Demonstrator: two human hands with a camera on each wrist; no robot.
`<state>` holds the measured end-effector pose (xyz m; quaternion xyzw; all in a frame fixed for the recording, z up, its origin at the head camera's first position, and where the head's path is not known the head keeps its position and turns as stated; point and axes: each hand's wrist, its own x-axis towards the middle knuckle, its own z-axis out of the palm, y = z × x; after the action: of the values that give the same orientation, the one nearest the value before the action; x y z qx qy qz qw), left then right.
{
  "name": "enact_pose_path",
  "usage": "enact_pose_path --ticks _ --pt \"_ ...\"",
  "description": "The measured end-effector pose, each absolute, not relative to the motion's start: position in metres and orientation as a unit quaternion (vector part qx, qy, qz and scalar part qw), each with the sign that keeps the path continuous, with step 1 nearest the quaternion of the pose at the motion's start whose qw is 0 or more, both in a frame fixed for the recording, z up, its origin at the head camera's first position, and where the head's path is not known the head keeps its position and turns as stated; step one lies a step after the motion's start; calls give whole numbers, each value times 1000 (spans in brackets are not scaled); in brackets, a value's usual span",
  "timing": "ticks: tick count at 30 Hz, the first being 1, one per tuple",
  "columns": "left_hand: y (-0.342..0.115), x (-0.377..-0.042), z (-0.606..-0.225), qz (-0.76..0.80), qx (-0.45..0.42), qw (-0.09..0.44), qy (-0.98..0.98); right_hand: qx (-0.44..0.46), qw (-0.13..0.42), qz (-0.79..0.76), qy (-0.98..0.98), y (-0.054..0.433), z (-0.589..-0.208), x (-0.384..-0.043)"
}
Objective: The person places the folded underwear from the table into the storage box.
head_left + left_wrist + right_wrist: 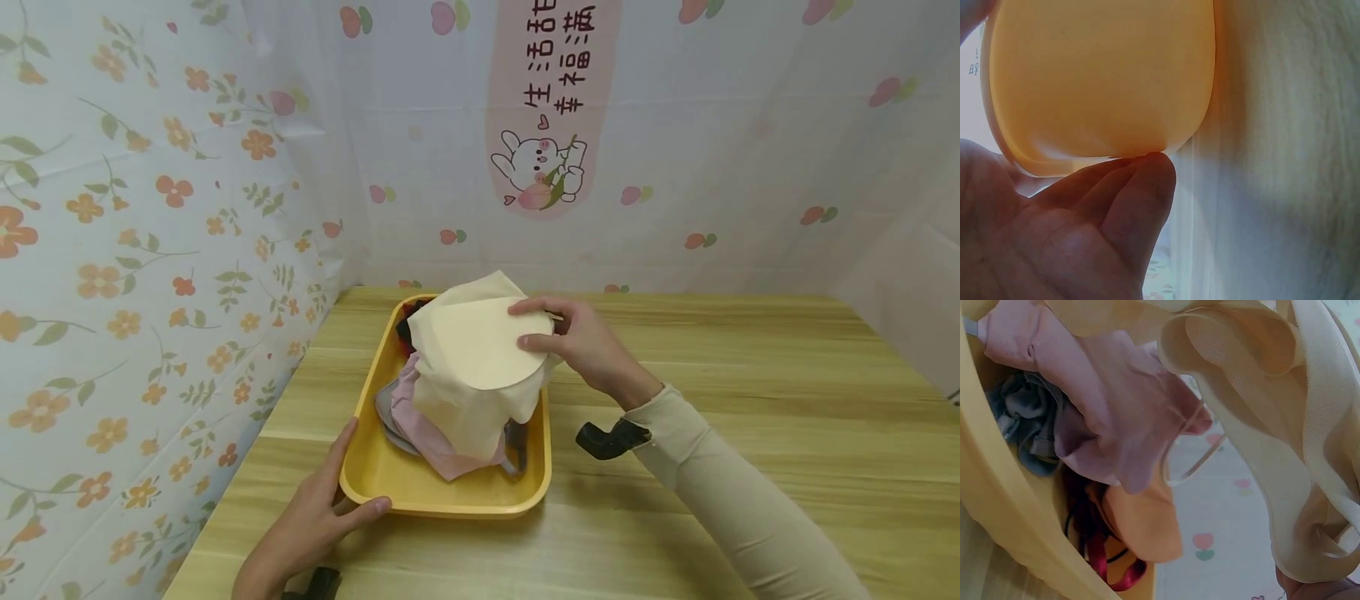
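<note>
A yellow plastic basin (495, 510) holds a heap of fabric garments. My left hand (318, 517) grips its near-left corner, thumb at the rim and fingers along the outer wall (1104, 94). Over the basin, my right hand (573, 337) pinches a cream undergarment (487, 342) by its right edge, thumb and fingers on the fabric. The right wrist view shows its smooth rounded panel and mesh-like bands (1329, 394) hanging. Beneath it lie a pink garment (431, 429) with a thin strap and a grey piece (390, 417).
Also in the basin are an orange piece (1144, 522), a dark red strap (1100, 556) and a bunched dark grey cloth (1025, 415). Wooden tabletop (750, 400) extends to the right. Floral curtains (150, 250) hang at the left and behind.
</note>
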<state>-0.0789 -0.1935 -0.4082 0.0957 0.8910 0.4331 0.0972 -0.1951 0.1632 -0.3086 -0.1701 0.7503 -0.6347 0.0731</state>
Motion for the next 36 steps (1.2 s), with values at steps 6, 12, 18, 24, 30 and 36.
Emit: enact_pose_path --ticks 6,12,18,24,30,36 --pt "-193 -78 -409 444 98 100 885 -179 77 -629 753 157 -315 -194" --pt "-193 -81 -408 456 99 111 878 -176 95 -591 781 147 -327 -190" --pt "-194 -81 -408 455 91 112 878 -203 103 -526 820 133 -340 -189" --pt "-194 -81 -410 464 99 110 874 -222 75 -458 858 129 -345 -187" --pt "-194 -81 -407 442 102 100 886 -224 64 -406 884 131 -347 -185" --pt "-197 -82 -391 341 115 89 929 -255 78 -390 881 137 -347 -182"
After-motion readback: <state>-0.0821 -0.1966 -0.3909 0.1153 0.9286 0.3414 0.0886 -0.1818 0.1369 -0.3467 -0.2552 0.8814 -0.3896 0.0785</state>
